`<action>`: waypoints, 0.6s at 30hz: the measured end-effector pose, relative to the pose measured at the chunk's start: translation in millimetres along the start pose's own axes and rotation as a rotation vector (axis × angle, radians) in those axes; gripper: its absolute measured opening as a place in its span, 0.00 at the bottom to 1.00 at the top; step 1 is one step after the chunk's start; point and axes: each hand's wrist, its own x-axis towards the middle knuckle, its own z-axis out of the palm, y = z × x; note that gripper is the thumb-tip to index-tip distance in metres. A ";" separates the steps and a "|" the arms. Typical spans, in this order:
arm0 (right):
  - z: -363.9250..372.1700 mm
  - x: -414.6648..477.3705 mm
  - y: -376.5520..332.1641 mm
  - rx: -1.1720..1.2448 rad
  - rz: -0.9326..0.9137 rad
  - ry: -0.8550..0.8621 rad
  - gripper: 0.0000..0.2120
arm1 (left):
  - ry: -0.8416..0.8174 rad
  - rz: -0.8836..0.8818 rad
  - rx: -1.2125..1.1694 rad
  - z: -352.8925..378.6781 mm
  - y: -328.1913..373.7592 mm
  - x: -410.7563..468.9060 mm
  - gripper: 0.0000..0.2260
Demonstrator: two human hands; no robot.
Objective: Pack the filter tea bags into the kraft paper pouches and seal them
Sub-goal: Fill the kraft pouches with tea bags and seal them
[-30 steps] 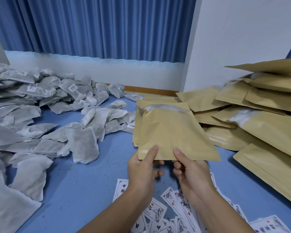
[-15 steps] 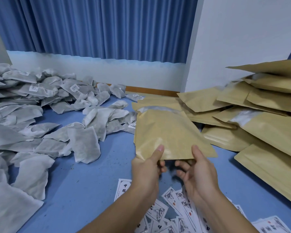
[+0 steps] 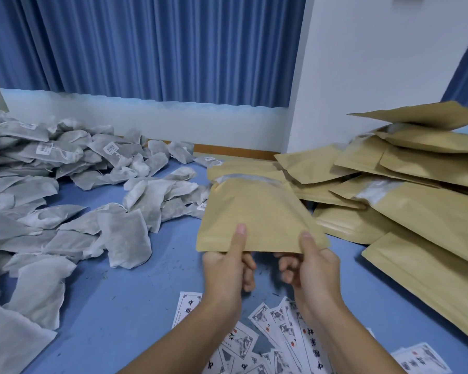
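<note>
Left of the fingers, the big heap of filter tea bags is lying loose, so most of the packing is looking undone. To their right, the pile of kraft pouches is sitting, filled or empty I cannot tell. Between them, left hand and right hand are pinching one pouch by its near edge, thumbs on top, fingers curled beneath. Printed cards are lying below the wrists.

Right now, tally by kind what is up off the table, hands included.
Hands: 2, the left hand and the right hand
Pouch, pinched by both hands: 1
Total: 3
</note>
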 end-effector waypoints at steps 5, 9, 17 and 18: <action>-3.3 0.9 -3.7 -0.088 -0.012 -0.019 0.12 | -0.117 0.137 0.310 6.5 0.9 0.5 0.19; -5.3 3.9 -11.8 0.057 -0.038 0.014 0.08 | -0.167 0.242 0.334 23.8 -5.2 -6.4 0.08; -29.7 55.6 -81.2 0.143 -0.256 0.098 0.06 | -0.371 0.284 0.276 126.9 20.2 21.5 0.11; -32.7 71.6 -95.1 0.140 -0.278 0.140 0.06 | -0.385 0.296 0.296 149.9 27.6 32.9 0.10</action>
